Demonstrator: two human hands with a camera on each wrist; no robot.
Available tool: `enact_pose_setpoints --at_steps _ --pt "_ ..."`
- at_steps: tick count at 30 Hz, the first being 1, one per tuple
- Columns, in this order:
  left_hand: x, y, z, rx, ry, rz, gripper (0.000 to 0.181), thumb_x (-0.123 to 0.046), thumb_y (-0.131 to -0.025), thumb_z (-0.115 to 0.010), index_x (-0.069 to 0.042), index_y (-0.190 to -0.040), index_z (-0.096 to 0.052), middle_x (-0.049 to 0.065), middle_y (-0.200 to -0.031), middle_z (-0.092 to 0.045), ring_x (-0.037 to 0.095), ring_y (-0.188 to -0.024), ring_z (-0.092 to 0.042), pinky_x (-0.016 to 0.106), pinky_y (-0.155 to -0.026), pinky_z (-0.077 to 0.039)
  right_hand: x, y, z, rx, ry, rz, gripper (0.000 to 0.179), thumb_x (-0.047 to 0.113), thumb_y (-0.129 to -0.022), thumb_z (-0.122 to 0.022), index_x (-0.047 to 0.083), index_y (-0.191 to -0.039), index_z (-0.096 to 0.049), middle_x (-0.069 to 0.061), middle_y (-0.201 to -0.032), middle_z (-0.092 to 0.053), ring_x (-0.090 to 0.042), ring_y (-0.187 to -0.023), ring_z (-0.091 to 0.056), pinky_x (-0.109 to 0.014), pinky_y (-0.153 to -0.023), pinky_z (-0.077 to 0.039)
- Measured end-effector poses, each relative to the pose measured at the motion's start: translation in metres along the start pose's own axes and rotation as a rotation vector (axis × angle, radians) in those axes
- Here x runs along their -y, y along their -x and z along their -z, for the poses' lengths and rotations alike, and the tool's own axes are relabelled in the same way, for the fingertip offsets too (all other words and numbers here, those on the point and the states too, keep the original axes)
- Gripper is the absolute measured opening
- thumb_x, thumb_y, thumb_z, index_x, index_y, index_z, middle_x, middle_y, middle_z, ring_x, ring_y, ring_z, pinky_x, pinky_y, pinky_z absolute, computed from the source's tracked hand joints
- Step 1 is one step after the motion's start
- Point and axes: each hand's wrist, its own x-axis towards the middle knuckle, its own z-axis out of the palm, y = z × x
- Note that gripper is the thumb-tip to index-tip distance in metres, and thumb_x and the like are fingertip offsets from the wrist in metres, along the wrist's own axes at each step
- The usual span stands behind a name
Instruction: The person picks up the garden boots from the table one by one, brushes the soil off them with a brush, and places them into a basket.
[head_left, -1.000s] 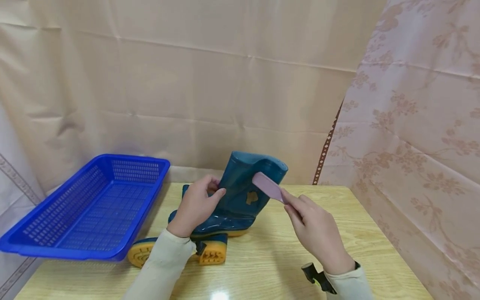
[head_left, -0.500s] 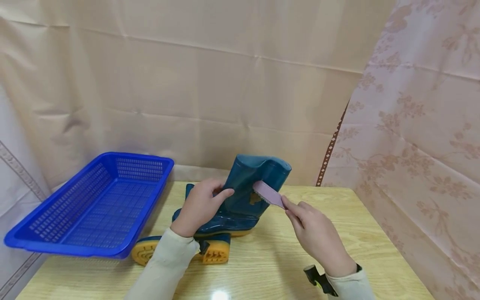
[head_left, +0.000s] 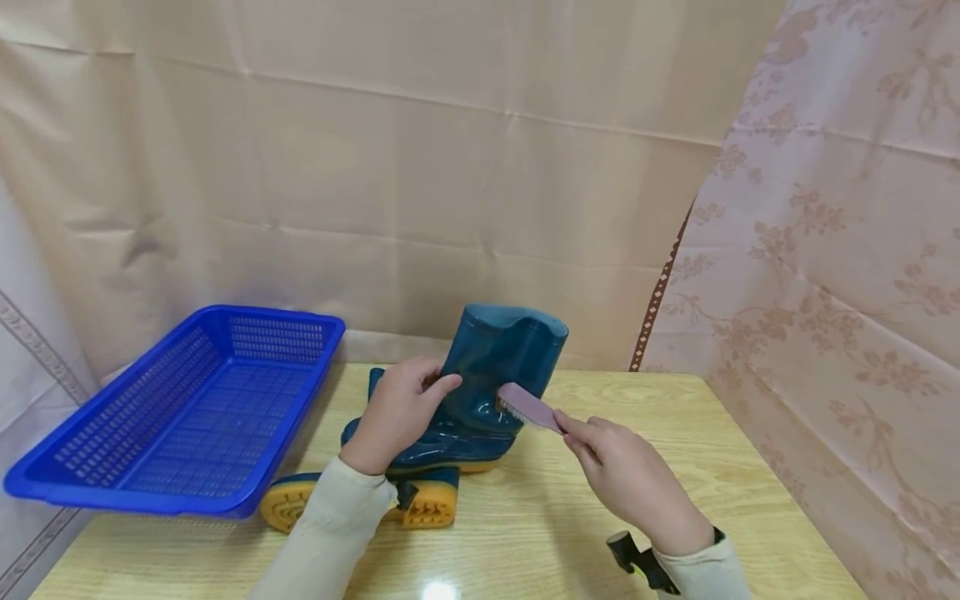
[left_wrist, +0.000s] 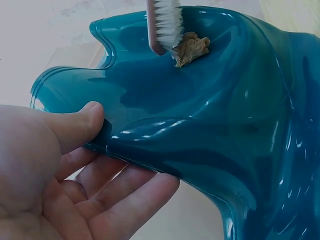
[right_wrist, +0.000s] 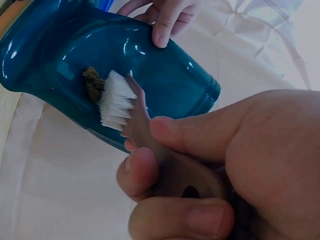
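Left hand: thumb on one face of the glossy teal rubber boot with yellow-orange sole, fingers curled under the shaft's edge, so it pinches the shaft. Right hand: thumb and fingers wrapped round the handle of the flat mauve brush with white bristles; grip closed on it.

Boot sits mid-scene at the far half of the light wood-grain table, toe to the left, shaft leaning right, top rim dented. Brush comes in from the right, bristles against the shaft's lower part, right up at the rough brown clump stuck there; in both wrist views the bristles meet the clump's edge.

Second teal boot with yellow-orange treaded sole lies on its side, near side of the held boot, sole facing near, toe left; left forearm hides its middle. Whether the held boot rests on it or on the table: cannot tell.

Left of the boots: blue rectangular plastic basket with slotted walls, near the second boot's toe. Cream long sleeves on both arms, black wrist mount at the right cuff. Far side: creased beige cloth backdrop. Right side: pale pink floral cloth.
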Motion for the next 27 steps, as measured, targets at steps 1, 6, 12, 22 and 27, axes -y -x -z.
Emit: enact_pose_setpoints --at_steps 1,6,12,22,27 --pt "-0.0001 0.0002 0.0001 0.001 -0.002 0.003 0.014 -0.028 -0.103 -0.067 -0.017 -0.101 -0.076 -0.001 -0.087 -0.067 0.019 -0.076 -0.056 0.035 -0.072 -0.052 0.0001 0.0 0.0004 0.015 -0.003 -0.004 0.038 0.015 -0.105 -0.061 0.014 -0.143 -0.063 0.009 -0.072 -0.052 -0.01 -0.057 -0.041 -0.024 -0.053 -0.034" --pt "-0.0007 0.0014 0.0003 0.008 -0.008 0.01 0.014 -0.028 -0.103 -0.067 -0.018 -0.103 -0.077 -0.002 -0.09 -0.069 0.018 -0.079 -0.057 0.036 -0.076 -0.054 -0.0002 0.0016 0.0034 0.069 -0.026 -0.022 0.037 0.014 -0.106 -0.059 0.014 -0.143 -0.063 0.007 -0.069 -0.05 -0.01 -0.055 -0.04 -0.024 -0.051 -0.033" --pt "-0.002 0.0016 0.0003 0.009 -0.008 0.005 0.014 -0.028 -0.103 -0.066 -0.019 -0.102 -0.077 -0.003 -0.091 -0.07 0.018 -0.079 -0.058 0.037 -0.077 -0.055 -0.002 0.0042 0.0054 0.052 -0.018 0.017 0.037 0.015 -0.106 -0.06 0.016 -0.143 -0.064 0.01 -0.069 -0.049 -0.008 -0.055 -0.038 -0.023 -0.052 -0.034" --pt "-0.0041 0.0017 0.0017 0.013 -0.008 -0.005 0.014 -0.027 -0.104 -0.065 -0.018 -0.106 -0.076 -0.004 -0.092 -0.07 0.017 -0.08 -0.06 0.039 -0.079 -0.056 -0.0026 0.0012 -0.0029 -0.185 0.032 0.113 0.043 0.013 -0.105 -0.062 0.018 -0.147 -0.059 0.009 -0.08 -0.049 -0.006 -0.059 -0.037 -0.023 -0.053 -0.036" --pt "-0.0047 0.0015 0.0018 0.031 0.01 0.02 0.015 -0.027 -0.105 -0.063 -0.021 -0.117 -0.069 -0.004 -0.091 -0.068 0.018 -0.079 -0.059 0.037 -0.074 -0.054 -0.0005 -0.0012 -0.0034 -0.081 0.049 0.051 0.042 0.015 -0.106 -0.06 0.021 -0.147 -0.059 0.009 -0.073 -0.047 -0.008 -0.057 -0.037 -0.024 -0.052 -0.034"
